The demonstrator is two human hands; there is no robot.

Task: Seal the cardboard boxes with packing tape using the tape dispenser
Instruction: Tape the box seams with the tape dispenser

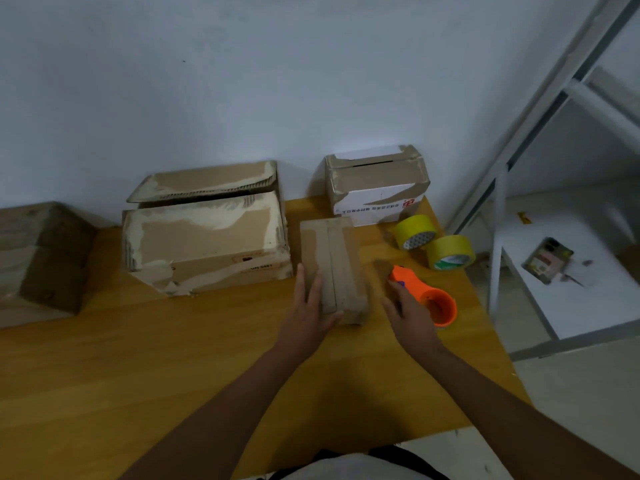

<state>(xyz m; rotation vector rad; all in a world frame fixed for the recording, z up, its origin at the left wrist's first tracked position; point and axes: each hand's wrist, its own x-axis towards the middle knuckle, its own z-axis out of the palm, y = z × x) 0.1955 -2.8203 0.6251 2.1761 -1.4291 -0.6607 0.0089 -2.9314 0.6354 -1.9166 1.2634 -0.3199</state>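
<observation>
A small cardboard box [341,258] lies on the wooden table [173,358], its two top flaps meeting in a lengthwise seam. My left hand [310,308] rests flat on the box's near left corner, fingers straight. An orange tape dispenser [433,299] lies on the table just right of the box. My right hand [407,311] touches the dispenser's left side with relaxed fingers, not gripping it. Two yellow tape rolls [415,232] [450,252] stand behind the dispenser.
A large worn cardboard box [207,237] with a raised flap sits left of the small one. A white-printed box [377,185] stands at the back by the wall. Another box [41,261] is far left. A metal shelf frame [519,168] stands past the table's right edge.
</observation>
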